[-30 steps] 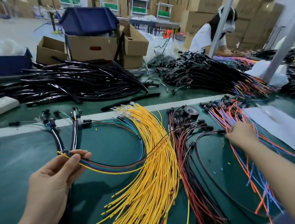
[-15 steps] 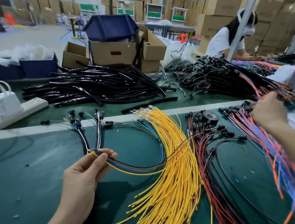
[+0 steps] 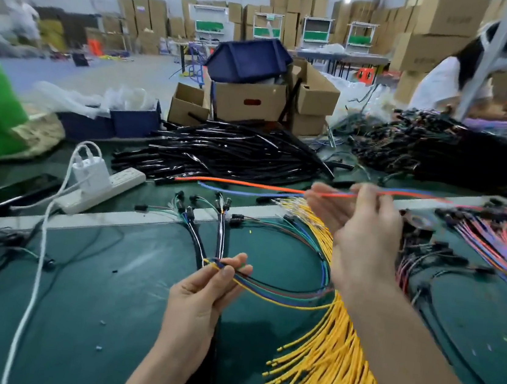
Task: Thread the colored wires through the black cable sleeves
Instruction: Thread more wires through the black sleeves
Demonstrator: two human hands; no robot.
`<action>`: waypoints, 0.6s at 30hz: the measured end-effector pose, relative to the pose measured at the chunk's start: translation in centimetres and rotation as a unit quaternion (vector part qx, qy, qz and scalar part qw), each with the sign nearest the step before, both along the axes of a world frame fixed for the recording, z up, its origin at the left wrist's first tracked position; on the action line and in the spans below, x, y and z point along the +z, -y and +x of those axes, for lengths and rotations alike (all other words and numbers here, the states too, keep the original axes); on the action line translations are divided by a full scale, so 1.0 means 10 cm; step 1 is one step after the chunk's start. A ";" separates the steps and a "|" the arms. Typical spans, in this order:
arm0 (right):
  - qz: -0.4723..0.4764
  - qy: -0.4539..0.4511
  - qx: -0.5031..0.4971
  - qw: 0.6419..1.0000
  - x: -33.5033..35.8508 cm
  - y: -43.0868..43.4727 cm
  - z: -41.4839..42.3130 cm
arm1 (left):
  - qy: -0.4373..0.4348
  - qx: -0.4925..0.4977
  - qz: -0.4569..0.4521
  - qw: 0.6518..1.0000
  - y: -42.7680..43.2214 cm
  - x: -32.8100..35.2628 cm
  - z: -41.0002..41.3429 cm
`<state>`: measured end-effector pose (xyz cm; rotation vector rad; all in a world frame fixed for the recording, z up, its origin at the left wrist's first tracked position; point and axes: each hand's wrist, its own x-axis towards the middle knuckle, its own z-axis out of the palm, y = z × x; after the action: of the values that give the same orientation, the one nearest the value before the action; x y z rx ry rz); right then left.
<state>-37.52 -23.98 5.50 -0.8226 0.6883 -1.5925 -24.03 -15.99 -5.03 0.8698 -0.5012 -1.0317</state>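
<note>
Yellow wires (image 3: 330, 361) fan over the table (image 3: 89, 299), below and right of the left grip (image 3: 196, 309). Left grip pinches a bundle (image 3: 269, 286) of mixed coloured wires between thumb and fingers. Bundle loops off to the right. Two black sleeved stubs (image 3: 195, 239) with connector ends run up and away from the pinch.

Right grip (image 3: 364, 237) is raised beyond and right of the left, fingers closed on an orange-blue pair (image 3: 246, 184). Its free ends trail left, roughly level.

Sleeve pile (image 3: 228, 153) lies well beyond both grips, glossy and loosely heaped.

Judgement: the step is bringing the pair to the bundle. Even up both tips, pinch close to the ends so they don't splay, and feed straight into a sleeve mouth.
</note>
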 end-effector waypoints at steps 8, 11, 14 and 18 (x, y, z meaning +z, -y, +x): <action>0.136 -0.065 0.001 0.989 -0.79 -0.08 -0.11 | -0.056 0.021 -0.010 0.998 -0.02 0.00 0.04; 0.155 -0.048 -0.016 0.987 -0.83 -0.04 -0.23 | -0.053 0.022 -0.005 0.998 -0.03 -0.03 0.06; 0.169 0.013 -0.017 0.985 -0.83 -0.03 -0.30 | -0.049 0.023 -0.003 0.999 -0.02 -0.04 0.05; 0.174 0.047 -0.001 0.984 -0.82 -0.06 -0.26 | -0.028 0.019 -0.007 0.999 -0.02 -0.03 0.04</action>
<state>-40.09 -23.35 -2.66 -0.4868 0.8687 -1.4465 -23.68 -15.75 -5.34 0.8318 -0.4421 -1.0136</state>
